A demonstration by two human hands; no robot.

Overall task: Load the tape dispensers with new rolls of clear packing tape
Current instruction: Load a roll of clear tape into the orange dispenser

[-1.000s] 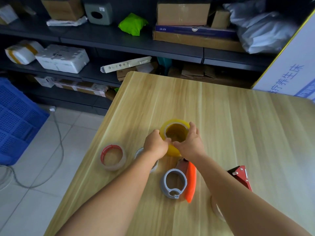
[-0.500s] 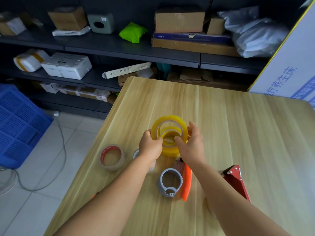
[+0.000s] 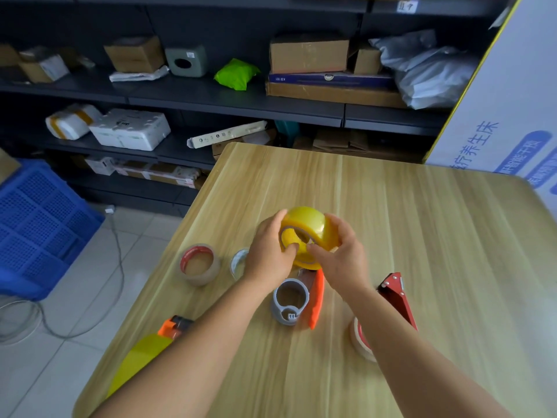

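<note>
- Gripping yellow tape roll (image 3: 307,233) with both hands, lifted clear of the wooden table (image 3: 437,267) – a second earlier lying flat on the surface, core opening upward
- Now tilting the roll on edge, core opening facing the camera; half a second ago only partly raised and less turned
- Left hand (image 3: 271,251) curling round the roll's left side, thumb reaching into the core
- Right hand (image 3: 340,254) clasping the right side, fingers wrapping over the outer face, thumb at the core rim
- Lying unmoved just below the hands: grey-hubbed dispenser (image 3: 291,300) with orange handle (image 3: 316,300)
- Resting beside the right forearm: red dispenser (image 3: 396,292), partly hidden, as before
- Standing left of the hands: red-cored roll (image 3: 199,263); a further roll (image 3: 239,260) half covered by the left wrist
- Showing newly at the near left table edge: orange-and-yellow dispenser (image 3: 156,342), previously out of frame
</note>
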